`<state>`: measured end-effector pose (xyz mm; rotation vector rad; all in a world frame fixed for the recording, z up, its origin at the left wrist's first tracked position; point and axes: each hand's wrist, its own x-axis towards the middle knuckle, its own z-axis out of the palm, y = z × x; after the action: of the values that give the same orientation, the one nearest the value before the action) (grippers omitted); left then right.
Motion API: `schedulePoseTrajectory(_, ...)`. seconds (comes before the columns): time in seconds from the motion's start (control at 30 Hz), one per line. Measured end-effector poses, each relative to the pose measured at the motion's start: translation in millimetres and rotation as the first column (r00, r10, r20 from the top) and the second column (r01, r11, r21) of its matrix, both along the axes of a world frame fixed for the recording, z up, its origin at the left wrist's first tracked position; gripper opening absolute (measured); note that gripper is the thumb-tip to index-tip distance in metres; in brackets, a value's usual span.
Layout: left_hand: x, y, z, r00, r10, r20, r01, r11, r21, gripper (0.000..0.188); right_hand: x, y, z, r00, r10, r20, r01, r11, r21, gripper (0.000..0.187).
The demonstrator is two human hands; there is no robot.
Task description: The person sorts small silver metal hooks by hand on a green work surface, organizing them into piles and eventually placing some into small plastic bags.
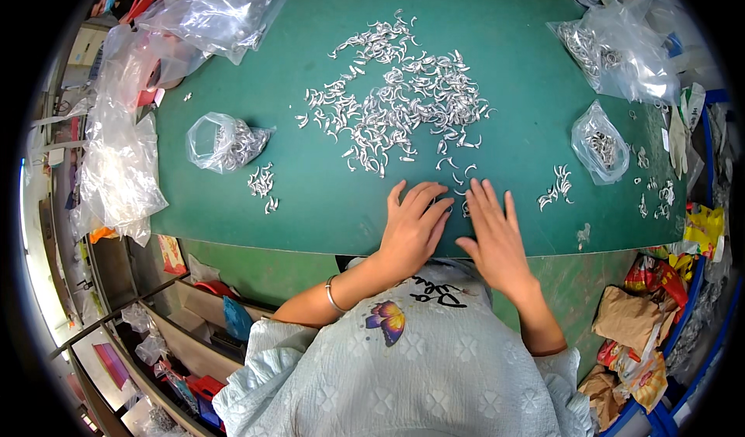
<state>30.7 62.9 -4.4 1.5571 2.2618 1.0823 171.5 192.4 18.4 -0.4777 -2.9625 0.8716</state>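
Observation:
A loose heap of small curved silver metal pieces (403, 103) spreads over the green table. My left hand (411, 226) is palm down near the table's front edge, fingers spread and slightly bent, their tips by a few loose pieces. Beside it my right hand (495, 239) lies flat, fingers stretched toward the heap and thumb out to the left. A few single curved pieces (458, 175) trail from the heap down to the gap between both hands. Neither hand visibly holds a piece; what lies under the left fingertips is partly hidden.
Left on the green table (310, 212) stand an open clear bag of metal pieces (233, 143) and a small pile (261, 181). Right are another small pile (556, 187), an open bag of metal parts (601, 148) and scattered rings (664, 192). Large plastic bags (209, 10) crowd the far left.

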Motion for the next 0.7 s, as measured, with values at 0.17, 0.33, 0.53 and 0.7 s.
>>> schedulePoseTrajectory(0.17, -1, -3, 0, 0.999, 0.04, 0.006, -0.04, 0.999, -0.006, 0.026, -9, 4, -1, 0.993, 0.023, -0.115, -0.032, 0.996, -0.078, 0.065)
schedulePoseTrajectory(0.33, 2, -3, -1, 1.0, 0.003, -0.004, -0.003, 1.0, 0.011, 0.026, -23, 20, -9, 0.997, -0.006, -0.076, 0.014, 0.994, 0.104, 0.06)
schedulePoseTrajectory(0.53, -3, -6, -2, 0.999, 0.033, -0.007, -0.033, 0.999, 0.003, 0.026, 2, 4, 8, 0.996, 0.086, 0.002, -0.086, 0.994, -0.061, 0.054)
schedulePoseTrajectory(0.7, 4, -3, -4, 0.999, -0.04, -0.025, 0.041, 0.998, 0.044, 0.027, -19, 15, 8, 0.991, 0.089, -0.096, -0.088, 0.996, 0.016, 0.05)
